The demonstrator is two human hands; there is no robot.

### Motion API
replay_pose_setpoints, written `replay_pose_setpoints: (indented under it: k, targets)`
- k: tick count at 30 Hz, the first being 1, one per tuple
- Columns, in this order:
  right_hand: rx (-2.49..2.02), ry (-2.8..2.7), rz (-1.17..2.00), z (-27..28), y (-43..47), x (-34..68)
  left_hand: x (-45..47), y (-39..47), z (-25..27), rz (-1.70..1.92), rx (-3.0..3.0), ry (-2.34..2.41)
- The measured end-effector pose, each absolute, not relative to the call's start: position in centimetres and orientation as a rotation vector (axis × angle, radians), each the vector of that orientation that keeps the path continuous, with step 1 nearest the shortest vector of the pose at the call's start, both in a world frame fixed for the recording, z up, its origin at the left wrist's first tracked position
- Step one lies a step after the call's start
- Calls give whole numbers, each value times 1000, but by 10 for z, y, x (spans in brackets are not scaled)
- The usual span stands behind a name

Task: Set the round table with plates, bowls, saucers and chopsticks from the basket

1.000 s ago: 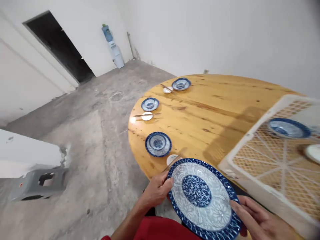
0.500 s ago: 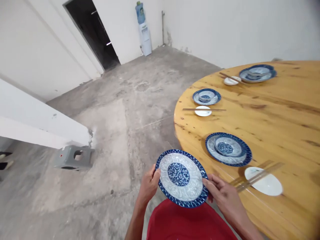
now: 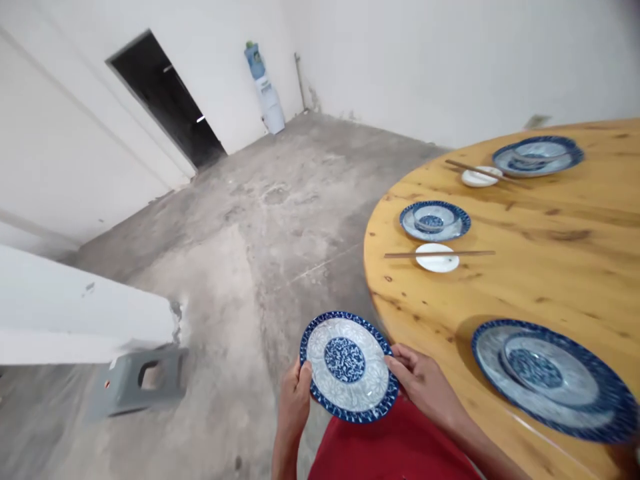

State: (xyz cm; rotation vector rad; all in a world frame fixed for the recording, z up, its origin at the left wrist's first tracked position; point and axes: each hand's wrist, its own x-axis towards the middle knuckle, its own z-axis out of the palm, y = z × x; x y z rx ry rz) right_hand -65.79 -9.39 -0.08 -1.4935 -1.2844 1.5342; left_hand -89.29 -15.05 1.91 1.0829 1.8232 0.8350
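A blue-and-white patterned plate [image 3: 345, 360] is held in front of me, face up and tilted, just off the table's edge. My left hand [image 3: 295, 393] grips its left rim, thumb on top and fingers underneath. On the opposite rim, my right hand [image 3: 417, 380] pinches it the same way, fingers partly hidden below. To the right lies a larger-looking plate [image 3: 607, 417] with a bowl [image 3: 540, 370] on it. Beyond that, a white dish [image 3: 447, 263] with chopsticks [image 3: 400, 255] across it sits by another plate and bowl [image 3: 433, 223].
The round wooden table [image 3: 525, 287] fills the right side, bearing a further plate [image 3: 537, 157] and a small dish with chopsticks [image 3: 480, 177]. A grey stool [image 3: 127, 383] stands by a white pillar [image 3: 100, 300]. Far off are a water dispenser [image 3: 270, 107] and a dark doorway [image 3: 170, 100].
My view has moved forward along the table; the settings appear nearer and further right. Both hands keep holding the plate. The nearest white dish with chopsticks has left the view.
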Motion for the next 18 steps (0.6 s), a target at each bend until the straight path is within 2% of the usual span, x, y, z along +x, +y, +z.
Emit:
replay_pose_setpoints:
  k: [9, 18]
  targets:
    - [-1454, -1436, 1332, -1, 44, -709, -938, -23, 8, 1104, 930, 1719]
    - [-1483, -1320, 1442, -29, 131, -755, -994, 97, -17, 1051, 994, 1661]
